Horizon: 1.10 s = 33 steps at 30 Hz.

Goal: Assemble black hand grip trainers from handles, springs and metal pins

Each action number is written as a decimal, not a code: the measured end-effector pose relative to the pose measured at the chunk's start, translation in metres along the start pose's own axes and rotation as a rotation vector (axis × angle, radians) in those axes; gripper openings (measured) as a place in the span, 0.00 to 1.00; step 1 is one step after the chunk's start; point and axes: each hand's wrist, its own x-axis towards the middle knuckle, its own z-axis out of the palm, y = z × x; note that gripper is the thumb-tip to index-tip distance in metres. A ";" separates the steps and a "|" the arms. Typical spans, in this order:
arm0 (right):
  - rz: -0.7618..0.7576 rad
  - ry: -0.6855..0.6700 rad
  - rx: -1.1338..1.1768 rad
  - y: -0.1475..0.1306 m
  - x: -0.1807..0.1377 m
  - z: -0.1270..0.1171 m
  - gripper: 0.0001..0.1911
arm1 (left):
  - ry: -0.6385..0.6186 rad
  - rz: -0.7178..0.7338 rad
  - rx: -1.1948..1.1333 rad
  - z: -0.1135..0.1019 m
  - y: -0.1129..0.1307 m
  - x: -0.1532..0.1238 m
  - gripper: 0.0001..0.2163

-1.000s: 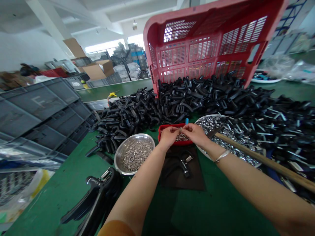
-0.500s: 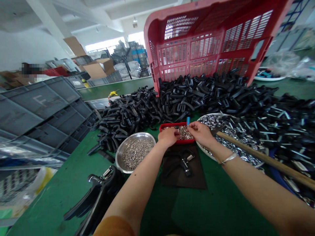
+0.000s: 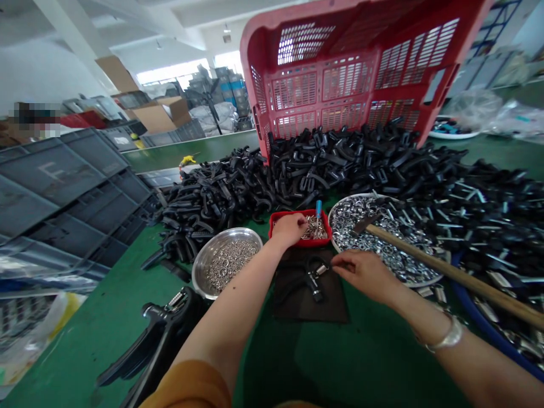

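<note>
My left hand [image 3: 289,228] reaches into a small red tray [image 3: 276,217] of little metal parts, fingers curled on them. My right hand [image 3: 364,274] hovers just right of a black hand-grip piece with a spring [image 3: 313,276] that lies on a dark mat [image 3: 310,297]; its fingers are pinched together near the spring, and whether something small is between them I cannot make out.
A round steel bowl of metal rings [image 3: 226,266] sits left of the mat. A wide dish of silver parts [image 3: 385,243] with a wooden-handled hammer [image 3: 450,272] lies right. Heaps of black plastic handles [image 3: 340,164] spill from a tipped red crate [image 3: 352,73]. Assembled grips [image 3: 161,340] lie near left; grey crates [image 3: 63,192] stand beyond.
My right hand has left the red tray and drawn back toward me, down beside the black grip on the mat. My left hand stays at the tray.
</note>
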 end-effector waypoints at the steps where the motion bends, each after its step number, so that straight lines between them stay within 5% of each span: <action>1: -0.035 0.021 -0.016 0.001 -0.001 0.004 0.09 | 0.031 -0.017 -0.008 0.000 -0.001 -0.003 0.09; 8: -0.146 0.113 -0.143 0.008 0.002 0.027 0.14 | 0.130 -0.055 -0.058 -0.008 -0.001 -0.025 0.06; 14: -0.193 -0.047 -0.478 -0.013 0.006 0.017 0.13 | 0.220 -0.009 -0.183 -0.012 0.002 -0.050 0.06; 18: -0.291 -0.120 -0.609 -0.028 0.013 0.009 0.11 | 0.123 0.109 -0.308 -0.010 0.000 -0.075 0.07; 22: -0.286 -0.106 -0.475 -0.018 0.021 0.014 0.11 | 0.029 0.143 -0.354 -0.006 -0.003 -0.094 0.07; 27: -0.117 0.200 -0.134 0.009 0.013 0.031 0.08 | 0.013 0.176 -0.274 0.005 -0.003 -0.098 0.08; 33: -0.222 0.207 -0.250 0.012 -0.004 0.042 0.13 | -0.038 0.133 -0.113 0.002 0.005 -0.093 0.10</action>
